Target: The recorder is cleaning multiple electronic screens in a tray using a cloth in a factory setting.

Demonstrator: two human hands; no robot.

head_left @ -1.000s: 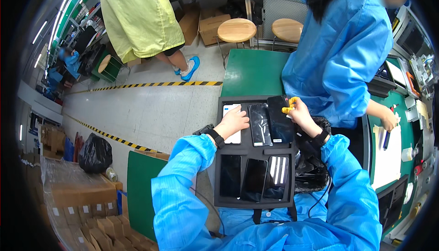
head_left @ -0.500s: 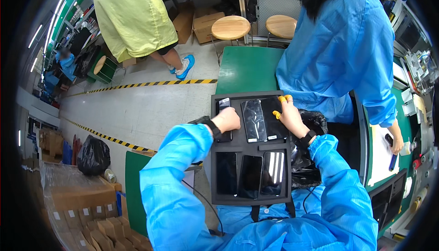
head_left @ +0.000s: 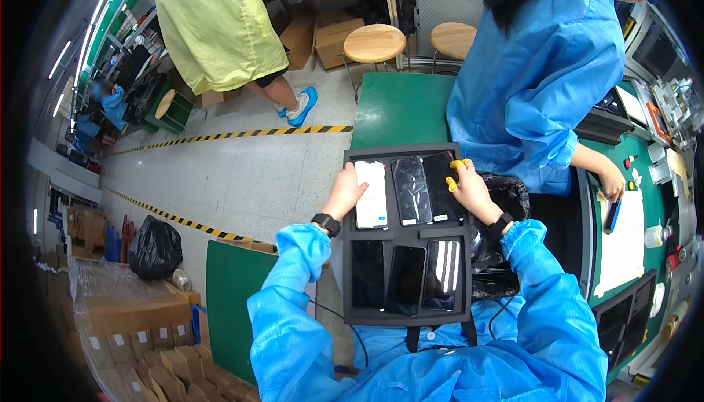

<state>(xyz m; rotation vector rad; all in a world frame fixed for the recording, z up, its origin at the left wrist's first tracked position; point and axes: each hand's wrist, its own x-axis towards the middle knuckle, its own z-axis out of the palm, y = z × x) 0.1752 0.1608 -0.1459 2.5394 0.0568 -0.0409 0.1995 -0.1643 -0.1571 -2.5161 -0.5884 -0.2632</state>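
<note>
White-lit rectangular phone [head_left: 372, 200] lies upper left in the black foam tray [head_left: 408, 320]; its screen, darker 0.5 s ago, is now mostly uncovered for reading, the left hand [head_left: 343, 193] having shifted to its left edge, thumb overlapping. Right hand [head_left: 471, 193], with yellow-capped fingers, covers part of a black rectangular phone [head_left: 438, 182]; cannot tell whether either hand grasps anything. 3 dark-screened rectangular phones [head_left: 405, 279] occupy the near row, crumpled black plastic bag [head_left: 495, 285] just right.

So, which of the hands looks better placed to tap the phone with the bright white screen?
Probably the left hand: its thumb is close beside the white-screened phone. The right hand is across the dark tray, by the upper-right black phone, with a shiny phone lying between.
</note>
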